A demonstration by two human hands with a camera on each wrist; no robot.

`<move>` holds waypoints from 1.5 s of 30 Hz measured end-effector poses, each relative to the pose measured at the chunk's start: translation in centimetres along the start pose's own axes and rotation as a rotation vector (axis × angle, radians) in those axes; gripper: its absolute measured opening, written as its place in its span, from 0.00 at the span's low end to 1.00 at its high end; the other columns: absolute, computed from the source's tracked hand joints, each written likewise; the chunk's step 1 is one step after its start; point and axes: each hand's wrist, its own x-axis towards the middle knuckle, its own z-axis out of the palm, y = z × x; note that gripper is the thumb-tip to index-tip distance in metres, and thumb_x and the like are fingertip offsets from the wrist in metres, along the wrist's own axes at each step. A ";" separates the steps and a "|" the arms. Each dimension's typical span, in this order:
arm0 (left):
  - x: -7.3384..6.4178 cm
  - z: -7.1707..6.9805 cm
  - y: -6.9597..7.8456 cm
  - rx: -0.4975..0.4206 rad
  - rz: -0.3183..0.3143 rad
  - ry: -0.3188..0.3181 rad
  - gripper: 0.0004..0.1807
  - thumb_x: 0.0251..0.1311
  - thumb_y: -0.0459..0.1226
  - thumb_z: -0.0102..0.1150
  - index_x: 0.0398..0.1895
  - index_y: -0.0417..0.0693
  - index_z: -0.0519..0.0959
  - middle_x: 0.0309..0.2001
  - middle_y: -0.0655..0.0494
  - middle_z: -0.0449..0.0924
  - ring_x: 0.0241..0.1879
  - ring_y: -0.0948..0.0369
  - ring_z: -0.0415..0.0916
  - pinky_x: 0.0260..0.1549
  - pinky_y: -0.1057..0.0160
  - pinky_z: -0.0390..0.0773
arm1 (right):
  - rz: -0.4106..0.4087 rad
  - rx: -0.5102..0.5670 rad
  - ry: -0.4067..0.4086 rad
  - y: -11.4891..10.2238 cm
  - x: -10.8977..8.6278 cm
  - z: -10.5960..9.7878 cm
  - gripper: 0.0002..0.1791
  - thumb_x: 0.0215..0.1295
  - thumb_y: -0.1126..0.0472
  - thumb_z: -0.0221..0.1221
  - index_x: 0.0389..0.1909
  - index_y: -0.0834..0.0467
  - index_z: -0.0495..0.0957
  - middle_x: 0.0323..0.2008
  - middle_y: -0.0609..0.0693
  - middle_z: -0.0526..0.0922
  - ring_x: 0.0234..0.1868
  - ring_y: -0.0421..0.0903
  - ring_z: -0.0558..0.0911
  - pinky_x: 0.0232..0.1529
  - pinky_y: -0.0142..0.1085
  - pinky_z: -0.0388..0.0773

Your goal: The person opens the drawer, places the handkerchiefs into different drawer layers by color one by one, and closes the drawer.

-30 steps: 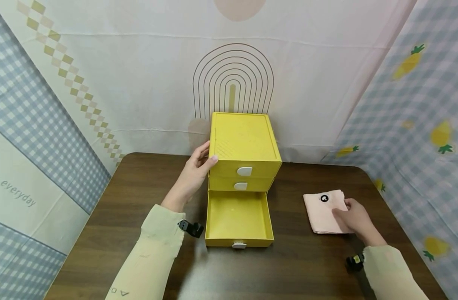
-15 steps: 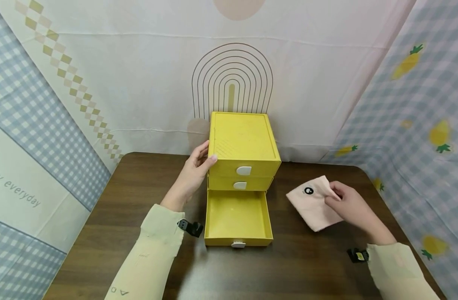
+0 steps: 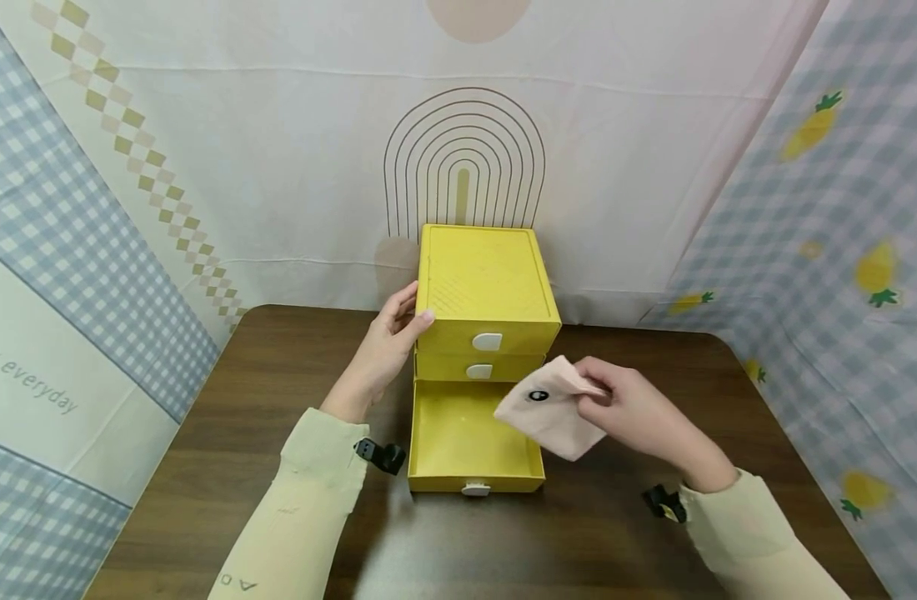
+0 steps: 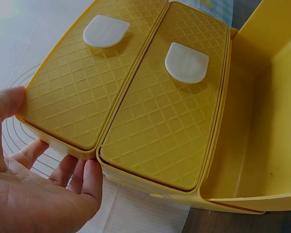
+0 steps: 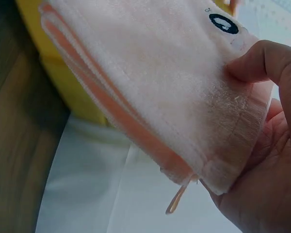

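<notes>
A yellow drawer cabinet (image 3: 488,275) with white pulls stands at the table's back; its bottom drawer (image 3: 443,484) is pulled out, the two upper ones closed. My left hand (image 3: 379,354) grips the cabinet's upper left edge; in the left wrist view the thumb lies at the top corner, the fingertips against the side. With my right hand (image 3: 638,412) I pinch a folded pale pink towel (image 3: 544,417) by its right corner. It hangs tilted, overlapping the drawer's right wall. The right wrist view shows the towel's stacked layers (image 5: 116,111), a small hanging loop (image 5: 177,199) and a round black emblem.
The brown wooden table (image 3: 616,542) carries the cabinet. A printed white cloth (image 3: 278,167) hangs close behind it, and checked cloths flank both sides. Each wrist wears a small black camera, such as the left one (image 3: 381,456).
My right hand has lifted the towel from the table's right side and carried it left to the open drawer's right edge. The left hand and cabinet stay put.
</notes>
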 end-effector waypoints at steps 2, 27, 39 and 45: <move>0.0 0.0 0.0 -0.004 0.002 0.001 0.36 0.64 0.54 0.58 0.73 0.66 0.58 0.66 0.60 0.63 0.60 0.56 0.64 0.61 0.52 0.64 | -0.029 -0.009 -0.023 -0.8 0.8 1.0 0.13 0.58 0.70 0.58 0.35 0.47 0.75 0.24 0.44 0.70 0.21 0.39 0.67 0.22 0.33 0.65; 0.1 0.3 -0.1 -0.006 -0.015 -0.004 0.34 0.65 0.53 0.57 0.73 0.67 0.58 0.66 0.59 0.63 0.62 0.54 0.63 0.62 0.51 0.63 | -0.123 -0.113 -0.363 -1.1 8.0 12.4 0.07 0.65 0.67 0.58 0.36 0.51 0.78 0.26 0.42 0.73 0.26 0.38 0.70 0.30 0.33 0.70; 0.0 -0.1 0.1 0.009 -0.028 -0.008 0.34 0.65 0.53 0.56 0.73 0.69 0.58 0.67 0.59 0.61 0.62 0.56 0.63 0.63 0.50 0.62 | -0.076 -0.284 -0.274 -0.3 8.3 13.9 0.17 0.65 0.63 0.60 0.54 0.57 0.76 0.44 0.49 0.82 0.43 0.45 0.80 0.48 0.43 0.75; 0.0 -0.1 0.1 0.006 -0.025 -0.006 0.35 0.65 0.54 0.57 0.73 0.68 0.57 0.67 0.59 0.62 0.62 0.57 0.63 0.62 0.51 0.63 | 0.006 -0.305 -0.236 -0.5 7.9 13.7 0.28 0.63 0.55 0.63 0.63 0.58 0.71 0.58 0.55 0.77 0.58 0.54 0.75 0.59 0.51 0.67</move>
